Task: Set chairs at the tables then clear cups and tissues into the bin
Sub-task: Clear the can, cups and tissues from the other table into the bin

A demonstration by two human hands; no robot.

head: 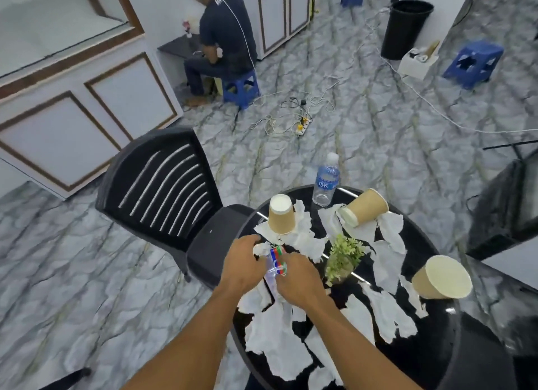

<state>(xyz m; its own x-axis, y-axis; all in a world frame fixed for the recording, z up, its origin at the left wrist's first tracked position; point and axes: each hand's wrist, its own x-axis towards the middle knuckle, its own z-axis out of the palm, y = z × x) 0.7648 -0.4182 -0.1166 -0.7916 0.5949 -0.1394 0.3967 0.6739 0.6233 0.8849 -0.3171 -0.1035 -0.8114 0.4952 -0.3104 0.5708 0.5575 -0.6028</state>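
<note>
A round black table [436,357] is strewn with torn white tissues [279,349]. Three brown paper cups are on it: one upside down [281,215] at the far left, one on its side [365,206] at the back, one tipped [441,277] at the right. Over the table's left edge, my left hand [243,263] and my right hand [297,282] together grip a crumpled clear plastic wrapper with red, blue and green print [276,263], plus a bit of tissue. A black slatted chair [163,191] stands at the table's left. The black bin [406,28] stands far back on the floor.
A water bottle [326,180] and a small green plant [343,255] stand on the table. Cables and a power strip [302,124] lie on the marble floor. A person [224,37] sits on a blue stool [241,88]; another blue stool [473,63] and a white box [417,60] are near the bin.
</note>
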